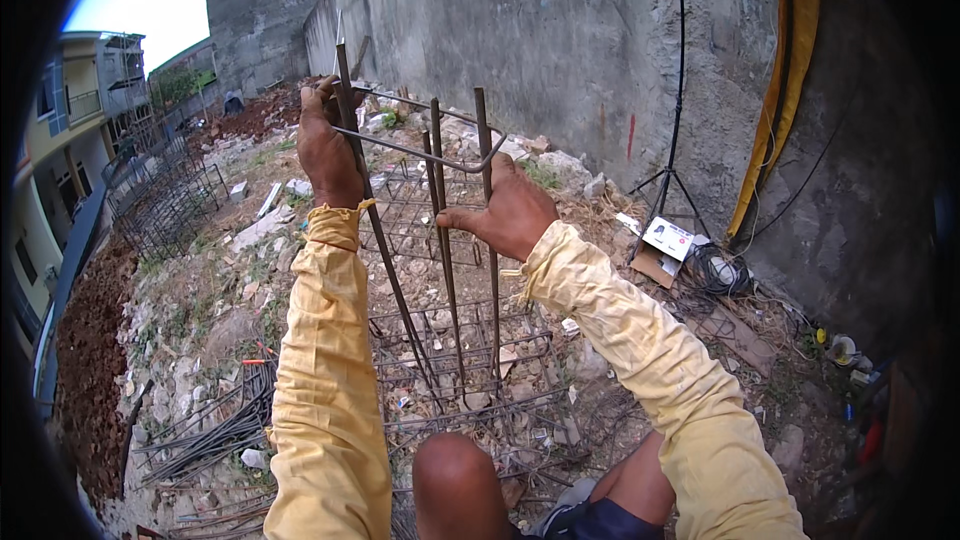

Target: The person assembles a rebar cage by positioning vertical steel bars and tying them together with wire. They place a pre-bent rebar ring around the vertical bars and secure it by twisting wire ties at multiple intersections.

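Note:
An upright cage of rusty steel bars [442,270] rises in front of me, with square stirrup loops [460,340] around its lower part. My left hand [328,145] grips the top of the left vertical bar where a bent stirrup [420,150] sits. My right hand [512,208] closes around the right vertical bar at the stirrup's corner. Both forearms wear yellow sleeves. My bare knee [455,475] shows at the bottom.
A tall grey concrete wall [560,40] runs along the right. A tripod stand [675,140] and a cardboard box [662,245] stand by it. Loose steel bars [215,430] lie lower left. Finished bar cages [160,200] rest at left. Rubble covers the ground.

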### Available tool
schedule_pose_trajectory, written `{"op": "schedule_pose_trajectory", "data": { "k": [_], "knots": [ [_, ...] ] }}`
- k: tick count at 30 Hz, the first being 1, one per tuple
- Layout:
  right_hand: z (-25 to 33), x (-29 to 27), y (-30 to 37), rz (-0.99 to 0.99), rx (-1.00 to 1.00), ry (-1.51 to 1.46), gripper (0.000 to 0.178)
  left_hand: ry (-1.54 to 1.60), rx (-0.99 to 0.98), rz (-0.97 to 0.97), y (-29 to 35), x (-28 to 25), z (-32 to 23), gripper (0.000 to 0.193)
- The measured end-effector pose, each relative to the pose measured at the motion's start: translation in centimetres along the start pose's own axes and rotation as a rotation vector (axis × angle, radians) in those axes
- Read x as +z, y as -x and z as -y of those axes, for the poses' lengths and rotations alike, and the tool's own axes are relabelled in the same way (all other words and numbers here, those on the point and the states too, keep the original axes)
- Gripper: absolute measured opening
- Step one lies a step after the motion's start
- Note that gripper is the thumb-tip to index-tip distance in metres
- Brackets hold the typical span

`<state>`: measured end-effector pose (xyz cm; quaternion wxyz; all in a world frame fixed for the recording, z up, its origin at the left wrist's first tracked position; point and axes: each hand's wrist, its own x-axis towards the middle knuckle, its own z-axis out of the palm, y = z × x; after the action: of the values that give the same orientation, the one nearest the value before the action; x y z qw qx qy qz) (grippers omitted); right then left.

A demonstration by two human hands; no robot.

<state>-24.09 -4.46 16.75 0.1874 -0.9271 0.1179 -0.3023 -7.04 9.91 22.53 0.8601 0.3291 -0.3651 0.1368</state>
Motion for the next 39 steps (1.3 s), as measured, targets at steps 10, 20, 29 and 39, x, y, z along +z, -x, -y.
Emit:
{"op": "schedule_pose_trajectory", "data": {
  "k": [10, 20, 29, 39],
  "knots": [
    [0.5, -0.6, -0.6, 0.109, 0.001, 0.103, 0.117, -0.035, 0.047, -0.147, -0.2, 0.7, 0.9, 0.057],
    [0.2, 0.5, 0.5, -0.052, -0.045, -0.044, 0.088, -0.966, 0.582, 0.060, -0.9, -2.4, 0.8, 0.044],
    [0.0, -0.2, 1.3, -0.017, -0.081, -0.014, 0.099, -0.473, 0.232, 0.010, 0.6, -1.8, -0.1, 0.041],
    [-0.4, -0.1, 1.3, -0.044, -0.074, -0.015, 0.099, -0.373, 0.135, 0.030, 1.7, -2.1, -0.5, 0.049]
  ]
}}
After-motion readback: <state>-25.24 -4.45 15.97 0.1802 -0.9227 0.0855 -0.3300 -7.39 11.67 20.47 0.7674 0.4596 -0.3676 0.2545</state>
